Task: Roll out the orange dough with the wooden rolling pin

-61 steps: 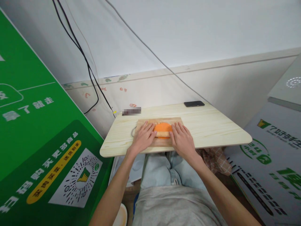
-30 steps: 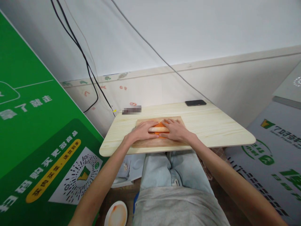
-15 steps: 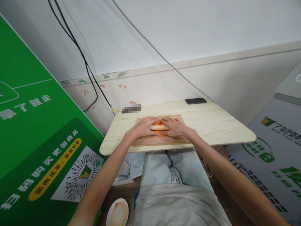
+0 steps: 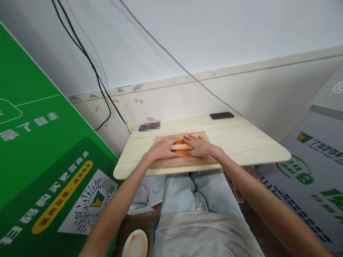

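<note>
An orange piece (image 4: 183, 153) lies on a wooden board (image 4: 184, 163), mostly covered by the hands, so its full outline cannot be made out. A pale rod (image 4: 181, 147) rests across it from side to side, with orange showing along both its far and near edges. The left hand (image 4: 164, 147) arches over the rod's left end and the right hand (image 4: 200, 145) over its right end. On each, the thumb stands apart on the near side and the other fingers reach across the far side, with the rod between; how hard they press cannot be told. Part of a metal ring (image 4: 152, 146) shows at the board's left edge. The board sits near the front of a pale worktop (image 4: 246, 142). Towards the back lie a black phone (image 4: 222, 115), on the right, and a dark, pixelated item (image 4: 149, 126), on the left. Below, beside the person's legs, is a white dish (image 4: 136, 243) with an orange smear. A green panel (image 4: 29, 107) stands at left, and cables (image 4: 93, 67) hang against the wall (image 4: 227, 32).
</note>
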{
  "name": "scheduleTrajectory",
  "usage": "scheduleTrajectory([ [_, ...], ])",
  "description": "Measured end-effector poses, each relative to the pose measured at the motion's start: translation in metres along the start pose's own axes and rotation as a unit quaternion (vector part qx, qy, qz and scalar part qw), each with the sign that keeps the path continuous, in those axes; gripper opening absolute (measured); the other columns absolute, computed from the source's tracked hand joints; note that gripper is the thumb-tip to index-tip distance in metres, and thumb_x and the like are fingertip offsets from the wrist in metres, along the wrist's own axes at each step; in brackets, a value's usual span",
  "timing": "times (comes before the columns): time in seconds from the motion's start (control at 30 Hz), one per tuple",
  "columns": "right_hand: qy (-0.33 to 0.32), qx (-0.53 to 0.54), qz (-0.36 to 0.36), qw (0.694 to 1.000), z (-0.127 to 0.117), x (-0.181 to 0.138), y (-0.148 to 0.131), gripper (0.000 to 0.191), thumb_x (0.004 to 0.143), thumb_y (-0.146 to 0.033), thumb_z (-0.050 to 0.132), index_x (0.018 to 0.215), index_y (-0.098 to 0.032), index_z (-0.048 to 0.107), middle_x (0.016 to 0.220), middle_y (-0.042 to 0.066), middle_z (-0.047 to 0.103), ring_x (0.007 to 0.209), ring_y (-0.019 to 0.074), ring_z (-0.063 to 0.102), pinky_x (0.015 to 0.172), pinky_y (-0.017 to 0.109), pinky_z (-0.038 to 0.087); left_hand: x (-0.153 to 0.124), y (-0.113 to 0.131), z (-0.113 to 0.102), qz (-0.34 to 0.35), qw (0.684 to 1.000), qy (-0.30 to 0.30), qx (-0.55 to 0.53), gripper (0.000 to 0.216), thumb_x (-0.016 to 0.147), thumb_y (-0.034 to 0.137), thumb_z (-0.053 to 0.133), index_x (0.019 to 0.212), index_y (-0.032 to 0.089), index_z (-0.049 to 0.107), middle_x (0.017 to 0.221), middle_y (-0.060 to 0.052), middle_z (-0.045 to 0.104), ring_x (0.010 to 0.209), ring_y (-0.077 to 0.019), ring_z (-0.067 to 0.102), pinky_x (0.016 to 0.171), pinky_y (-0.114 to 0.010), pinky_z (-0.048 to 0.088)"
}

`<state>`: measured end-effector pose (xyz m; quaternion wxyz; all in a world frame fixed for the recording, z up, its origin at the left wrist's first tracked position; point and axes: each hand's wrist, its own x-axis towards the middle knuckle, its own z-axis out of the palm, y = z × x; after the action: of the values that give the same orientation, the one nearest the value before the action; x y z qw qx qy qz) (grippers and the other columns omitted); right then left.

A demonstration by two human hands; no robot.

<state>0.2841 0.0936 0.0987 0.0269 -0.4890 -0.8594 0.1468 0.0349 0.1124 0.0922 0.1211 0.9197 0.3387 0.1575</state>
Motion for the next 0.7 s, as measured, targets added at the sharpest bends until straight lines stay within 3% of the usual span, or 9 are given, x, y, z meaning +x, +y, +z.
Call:
scheduleTrajectory([
  [0.27, -0.008, -0.001, 0.015, 1.0, 0.0006, 0.002, -0.0028, 0.09, 0.098, -0.065, 0.059, 0.173, -0.022, 0.037, 0.181, 0.016, 0.031, 0.168, 0.0415, 0.022, 0.135, 0.068, 0.015, 0.0028, 0.0022, 0.0001, -0.02, 1.0, 0.0, 0.009, 0.079, 0.09, 0.064, 0.082, 0.157, 0.029, 0.059, 0.162, -0.01, 0.061, 0.147, -0.034, 0.057, 0.126, -0.052, 0.042],
  [0.7, 0.026, -0.002, -0.02, 0.999, 0.0051, 0.0033, 0.0038, 0.083, 0.096, -0.065, 0.06, 0.168, -0.025, 0.047, 0.175, 0.016, 0.043, 0.165, 0.0432, 0.03, 0.131, 0.07, 0.024, 0.0035, 0.0063, 0.0013, -0.019, 1.0, 0.015, 0.005, 0.083, 0.086, 0.057, 0.086, 0.159, 0.029, 0.058, 0.161, -0.008, 0.063, 0.147, -0.0343, 0.059, 0.126, -0.05, 0.043],
])
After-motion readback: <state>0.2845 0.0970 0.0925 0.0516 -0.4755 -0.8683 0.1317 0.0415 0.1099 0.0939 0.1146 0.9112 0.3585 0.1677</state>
